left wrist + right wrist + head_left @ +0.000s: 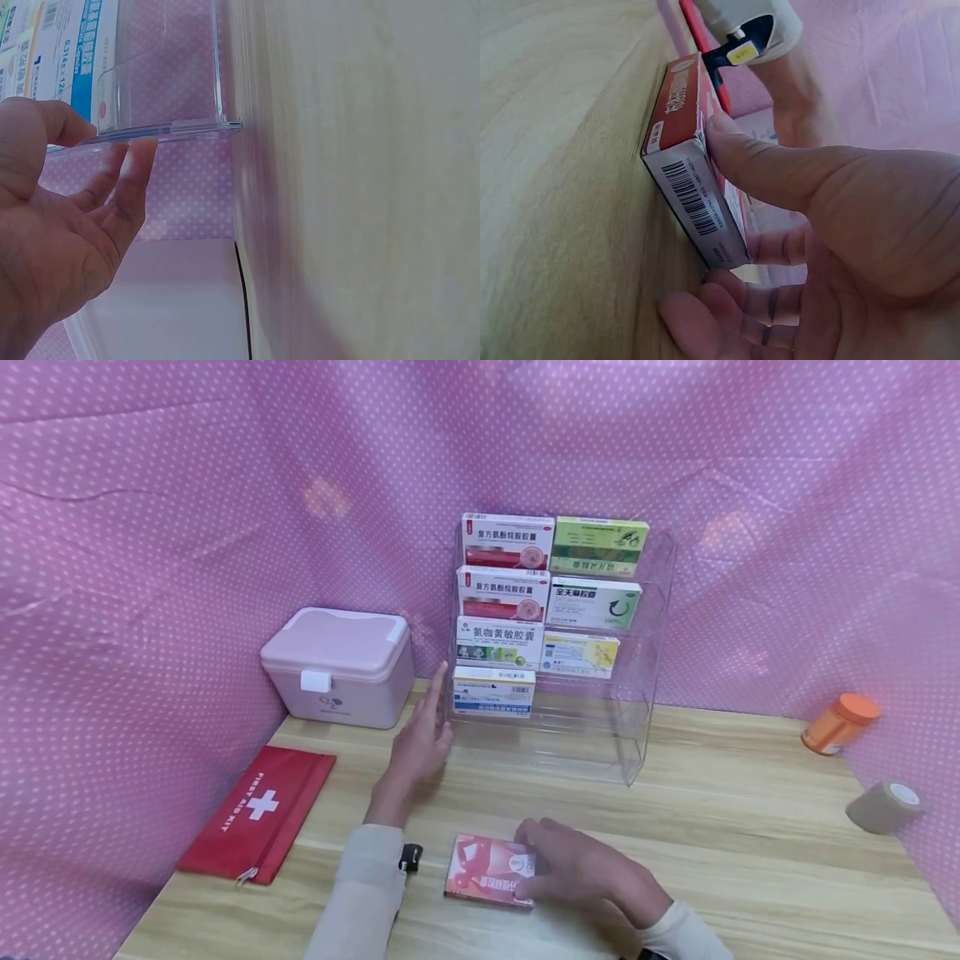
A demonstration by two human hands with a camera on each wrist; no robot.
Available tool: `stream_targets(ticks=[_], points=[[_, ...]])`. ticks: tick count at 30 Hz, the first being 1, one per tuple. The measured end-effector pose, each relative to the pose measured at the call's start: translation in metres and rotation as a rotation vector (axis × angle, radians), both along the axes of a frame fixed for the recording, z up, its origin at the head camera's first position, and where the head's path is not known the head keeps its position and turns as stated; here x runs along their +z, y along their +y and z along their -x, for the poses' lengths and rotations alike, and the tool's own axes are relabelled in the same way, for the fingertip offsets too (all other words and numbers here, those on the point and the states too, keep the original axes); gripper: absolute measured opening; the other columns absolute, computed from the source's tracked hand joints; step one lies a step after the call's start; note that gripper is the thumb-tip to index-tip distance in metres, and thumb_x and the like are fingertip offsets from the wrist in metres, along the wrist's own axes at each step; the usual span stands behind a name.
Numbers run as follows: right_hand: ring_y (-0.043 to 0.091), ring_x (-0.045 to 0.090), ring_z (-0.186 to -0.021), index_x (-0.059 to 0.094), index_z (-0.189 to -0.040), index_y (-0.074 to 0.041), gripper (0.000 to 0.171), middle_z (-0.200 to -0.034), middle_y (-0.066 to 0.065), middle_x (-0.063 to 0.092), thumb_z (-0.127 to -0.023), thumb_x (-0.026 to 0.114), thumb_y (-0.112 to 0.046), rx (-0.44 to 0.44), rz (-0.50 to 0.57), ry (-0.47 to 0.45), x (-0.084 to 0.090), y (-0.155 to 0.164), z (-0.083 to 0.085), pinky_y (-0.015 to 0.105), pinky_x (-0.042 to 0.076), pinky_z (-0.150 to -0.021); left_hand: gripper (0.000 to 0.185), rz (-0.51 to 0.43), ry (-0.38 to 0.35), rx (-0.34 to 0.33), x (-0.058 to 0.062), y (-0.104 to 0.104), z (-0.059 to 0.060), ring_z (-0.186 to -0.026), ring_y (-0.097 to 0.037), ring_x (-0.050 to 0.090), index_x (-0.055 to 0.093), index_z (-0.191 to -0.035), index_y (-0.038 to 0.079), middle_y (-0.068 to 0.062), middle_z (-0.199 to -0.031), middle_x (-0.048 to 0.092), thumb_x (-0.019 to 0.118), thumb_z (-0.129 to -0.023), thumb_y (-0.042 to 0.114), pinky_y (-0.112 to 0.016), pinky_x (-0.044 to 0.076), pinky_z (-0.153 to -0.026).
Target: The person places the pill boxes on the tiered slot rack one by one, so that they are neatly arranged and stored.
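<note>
At the left side of a clear acrylic display rack (592, 727), my left hand (422, 745) holds the side panel. In the left wrist view, the thumb of the left hand (67, 217) lies on one face of that panel and the fingers on the other. A red and pink medicine box (483, 868) lies flat on the table in front of the rack. My right hand (581, 864) grips its right end. The right wrist view shows the thumb on the top edge of the box (694, 199), above its barcode end, with a finger against the far corner.
The rack's tiers hold several medicine boxes, including a blue and white one (492, 693) and a green one (600, 545). Left stand a lidded pink case (337, 668) and a red first aid pouch (258, 814). Right are an orange bottle (840, 724) and a tan roll (883, 807).
</note>
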State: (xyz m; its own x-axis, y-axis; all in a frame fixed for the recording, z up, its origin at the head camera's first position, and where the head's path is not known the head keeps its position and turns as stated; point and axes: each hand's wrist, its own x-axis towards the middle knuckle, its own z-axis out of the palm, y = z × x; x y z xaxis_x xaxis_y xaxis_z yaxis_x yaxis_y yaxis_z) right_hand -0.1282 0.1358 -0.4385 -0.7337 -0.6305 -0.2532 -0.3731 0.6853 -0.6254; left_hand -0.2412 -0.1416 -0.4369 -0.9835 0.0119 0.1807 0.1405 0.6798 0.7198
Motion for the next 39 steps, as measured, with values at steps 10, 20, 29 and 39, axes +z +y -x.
stream_targets(ticks=[10, 20, 29, 39], points=[[0.007, 0.056, -0.088, 0.064, -0.122, -0.025, 0.046, -0.105, -0.008, 0.057, -0.086, 0.087, -0.041, 0.006, -0.007, 0.026, 0.0, -0.002, -0.002, 0.026, 0.054, -0.079, 0.117, 0.014, 0.014, 0.001, 0.0, -0.001, -0.001, -0.123, -0.036, 0.065, -0.013, -0.16, 0.069, -0.015, -0.15, 0.055, 0.062, -0.1, 0.003, -0.06, 0.062, -0.096], [0.005, 0.058, -0.096, 0.061, -0.121, -0.029, 0.043, -0.11, -0.01, 0.057, -0.087, 0.087, -0.033, 0.065, 0.043, 0.035, -0.001, -0.006, -0.001, 0.027, 0.057, -0.087, 0.115, 0.002, 0.012, 0.002, 0.001, 0.0, -0.002, -0.125, -0.038, 0.065, -0.013, -0.16, 0.069, -0.017, -0.155, 0.053, 0.061, -0.1, 0.004, -0.061, 0.062, -0.098], [0.0, 0.06, -0.1, 0.059, -0.122, -0.032, 0.043, -0.109, -0.014, 0.064, -0.09, 0.081, -0.015, 0.081, 0.119, -0.017, -0.004, -0.007, 0.005, 0.022, 0.055, -0.09, 0.115, 0.003, 0.011, -0.001, 0.001, -0.001, -0.002, -0.128, -0.038, 0.064, -0.013, -0.16, 0.069, -0.017, -0.157, 0.052, 0.061, -0.101, 0.004, -0.061, 0.061, -0.102], [0.01, 0.065, -0.104, 0.062, -0.127, -0.026, 0.04, -0.114, -0.005, 0.068, -0.095, 0.071, -0.004, 0.036, 0.245, 0.0, 0.004, 0.001, 0.013, 0.024, 0.058, -0.087, 0.117, -0.009, 0.015, -0.007, 0.002, 0.0, -0.001, -0.125, -0.037, 0.065, -0.012, -0.16, 0.068, -0.016, -0.152, 0.054, 0.062, -0.099, 0.002, -0.06, 0.062, -0.099]])
